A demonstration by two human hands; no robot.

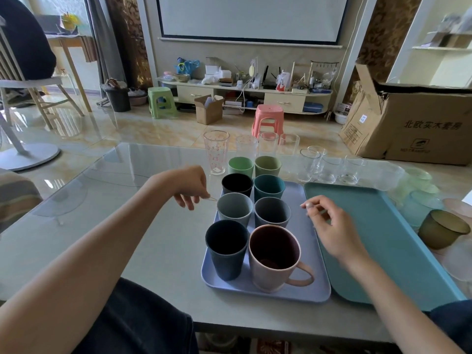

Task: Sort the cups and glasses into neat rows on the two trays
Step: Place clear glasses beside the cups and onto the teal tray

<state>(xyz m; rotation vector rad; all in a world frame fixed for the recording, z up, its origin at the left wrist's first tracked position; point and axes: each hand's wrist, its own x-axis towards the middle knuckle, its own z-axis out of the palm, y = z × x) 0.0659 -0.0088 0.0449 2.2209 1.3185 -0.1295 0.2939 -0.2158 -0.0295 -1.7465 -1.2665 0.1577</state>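
Note:
A lilac tray point(310, 290) holds two rows of cups: a dark blue cup point(226, 251), a pink mug point(274, 259), a pale grey cup point(234, 209), a slate cup point(272, 212), a black cup point(237, 184) and a teal cup point(269, 187). Two green cups point(240, 165) stand just past the tray. The teal tray point(383, 238) to the right is bare. My left hand point(190, 186) hovers left of the grey cup, fingers loosely curled, holding nothing. My right hand point(329, 226) hangs over the seam between the trays, relaxed.
Clear glasses point(329, 168) and a tall flower-printed glass point(216, 152) line the table's far side. An olive glass cup point(443, 228) and pale glass saucers point(419, 180) lie right of the teal tray. A cardboard box stands on the floor at the right.

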